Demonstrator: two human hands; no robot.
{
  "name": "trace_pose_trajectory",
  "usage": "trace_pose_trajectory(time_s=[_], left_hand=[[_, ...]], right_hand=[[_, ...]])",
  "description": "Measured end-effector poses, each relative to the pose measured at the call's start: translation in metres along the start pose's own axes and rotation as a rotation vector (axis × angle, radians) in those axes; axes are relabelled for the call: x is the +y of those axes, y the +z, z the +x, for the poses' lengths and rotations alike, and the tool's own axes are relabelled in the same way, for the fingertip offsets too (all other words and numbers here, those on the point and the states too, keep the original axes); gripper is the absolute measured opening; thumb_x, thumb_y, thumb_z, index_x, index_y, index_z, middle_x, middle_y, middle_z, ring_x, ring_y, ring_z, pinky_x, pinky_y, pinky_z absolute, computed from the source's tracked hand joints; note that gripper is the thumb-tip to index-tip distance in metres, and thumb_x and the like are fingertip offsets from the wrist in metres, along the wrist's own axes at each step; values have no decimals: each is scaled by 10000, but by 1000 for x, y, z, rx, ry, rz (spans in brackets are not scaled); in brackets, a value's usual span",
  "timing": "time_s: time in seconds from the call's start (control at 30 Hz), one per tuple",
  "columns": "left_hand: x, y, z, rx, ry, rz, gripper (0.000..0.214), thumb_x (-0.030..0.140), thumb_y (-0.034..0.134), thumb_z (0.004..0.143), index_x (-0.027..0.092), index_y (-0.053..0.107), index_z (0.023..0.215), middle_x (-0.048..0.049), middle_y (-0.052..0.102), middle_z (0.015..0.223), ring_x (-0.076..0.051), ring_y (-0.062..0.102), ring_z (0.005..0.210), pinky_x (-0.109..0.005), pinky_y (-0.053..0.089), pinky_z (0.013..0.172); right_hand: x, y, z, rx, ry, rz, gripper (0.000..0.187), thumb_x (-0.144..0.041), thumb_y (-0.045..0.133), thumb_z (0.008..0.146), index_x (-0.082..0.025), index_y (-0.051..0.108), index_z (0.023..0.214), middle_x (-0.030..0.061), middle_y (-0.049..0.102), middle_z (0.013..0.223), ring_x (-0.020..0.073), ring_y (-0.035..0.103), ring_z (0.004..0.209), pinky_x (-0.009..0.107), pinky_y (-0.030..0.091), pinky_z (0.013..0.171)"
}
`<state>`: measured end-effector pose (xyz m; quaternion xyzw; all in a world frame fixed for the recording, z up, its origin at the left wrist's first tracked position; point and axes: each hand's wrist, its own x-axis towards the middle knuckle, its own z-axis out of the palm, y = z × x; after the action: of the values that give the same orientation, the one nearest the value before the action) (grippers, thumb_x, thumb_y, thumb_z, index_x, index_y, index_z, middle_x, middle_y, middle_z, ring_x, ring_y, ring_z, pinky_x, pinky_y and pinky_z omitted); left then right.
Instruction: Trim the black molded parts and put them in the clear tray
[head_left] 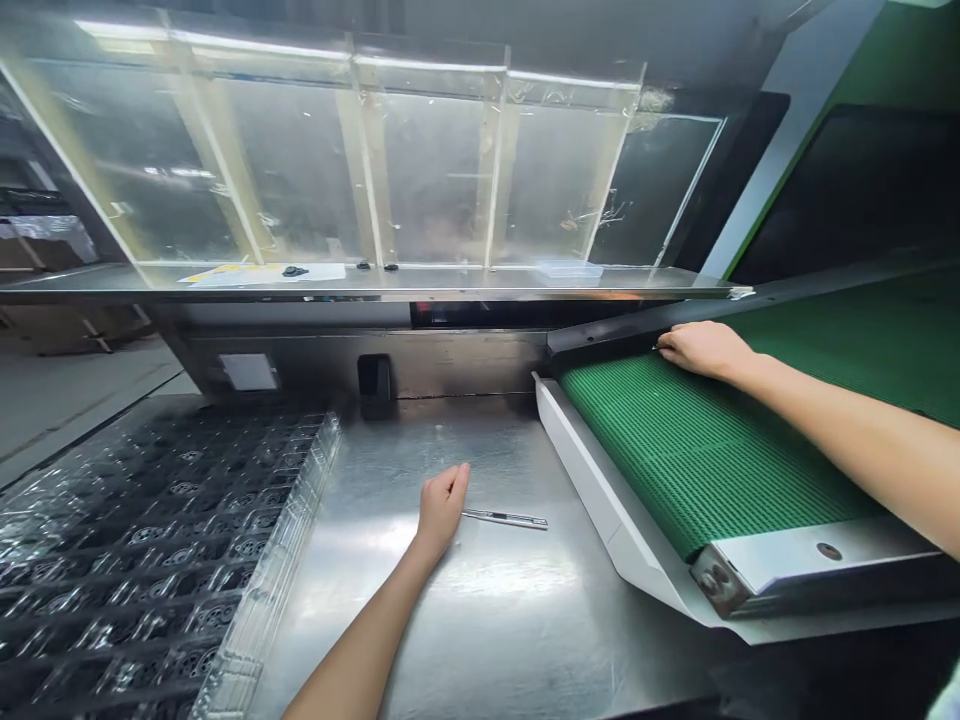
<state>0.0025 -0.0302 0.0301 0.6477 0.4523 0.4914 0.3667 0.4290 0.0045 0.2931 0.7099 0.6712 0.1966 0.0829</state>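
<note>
Right beside the left hand (442,503) lies a slim tool (507,519).

On our metal bench (487,630), we see clear trays (259,590) along the left side and a slim metal tool (510,519) near the middle. On the narrow shelf (450,283) above, we find a white sheet (324,272) bearing a small black piece (295,271), two more black pieces (391,267), and a clear shallow box (570,270).

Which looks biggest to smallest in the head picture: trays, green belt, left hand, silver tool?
1. Trays and green belt: too close to rank
2. Left hand
3. Silver tool
</note>
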Motion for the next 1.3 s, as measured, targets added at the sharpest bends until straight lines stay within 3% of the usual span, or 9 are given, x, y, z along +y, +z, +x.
trace_pose_trajectory(time_s=[0.17,0.27,0.37,0.57,0.67,0.8,0.9,1.07,1.3], left_hand=[[3,7,-1,-40,-271,-593,631,758,610,849,217,388,611,38,415,534,-84,305,456,-245,226,478],[9,9,-4,-183,-443,-952,593,770,662,819,197,515,775,26,545,609,-58,296,393,-209,192,418],[17,10,-8,-309,-521,-1100,572,741,607,892,175,592,968,-23,649,718,-60,342,374,-196,216,391],[22,10,-9,-300,-673,-1167,391,560,621,969,195,512,880,38,573,666,-37,286,332,-186,163,356],[19,11,-8,-274,-752,-1113,382,467,728,916,195,473,833,108,372,553,-22,228,324,-171,106,361],[14,12,-7,-251,-717,-1057,545,535,879,748,198,456,815,136,301,541,-10,213,331,-167,84,366],[13,12,-9,-252,-667,-1007,681,631,947,592,198,472,816,141,314,541,-6,224,343,-169,109,363],[15,12,-12,-246,-625,-946,700,678,938,577,187,507,828,136,336,552,4,220,356,-165,123,370],[17,10,-12,-268,-564,-866,606,589,938,644,168,564,867,104,463,639,17,245,384,-157,150,386]], right_hand=[[-86,-24,-8,98,-202,72,208,-276,606,1082,-232,784,1181,43,707,1106,182,621,1039,271,377,795],[-171,-25,-25,253,-783,76,141,-230,639,1053,-223,769,997,33,686,1004,192,624,963,286,393,725],[-243,-20,-39,197,-1132,12,156,-179,646,1042,-178,730,910,53,669,946,197,605,873,304,378,660],[-286,-24,-56,141,-1207,-42,103,-249,725,1023,-186,733,941,38,674,943,196,611,847,306,385,629],[-252,-38,-58,171,-1134,-52,145,-286,744,1017,-176,724,925,49,675,931,214,623,853,318,406,666],[-147,-59,-74,333,-803,71,79,-240,759,995,-201,742,1061,34,688,966,215,636,867,309,412,704],[-39,-64,-103,314,-387,186,158,-158,788,941,-254,776,1066,-5,716,998,193,639,844,275,366,652],[109,-43,-166,-49,460,293,164,-238,855,902,-166,826,1047,41,743,934,126,604,668,259,324,630],[143,-8,-208,-148,645,525,257,-175,913,745,-107,829,979,69,740,887,108,600,645,286,359,684]])
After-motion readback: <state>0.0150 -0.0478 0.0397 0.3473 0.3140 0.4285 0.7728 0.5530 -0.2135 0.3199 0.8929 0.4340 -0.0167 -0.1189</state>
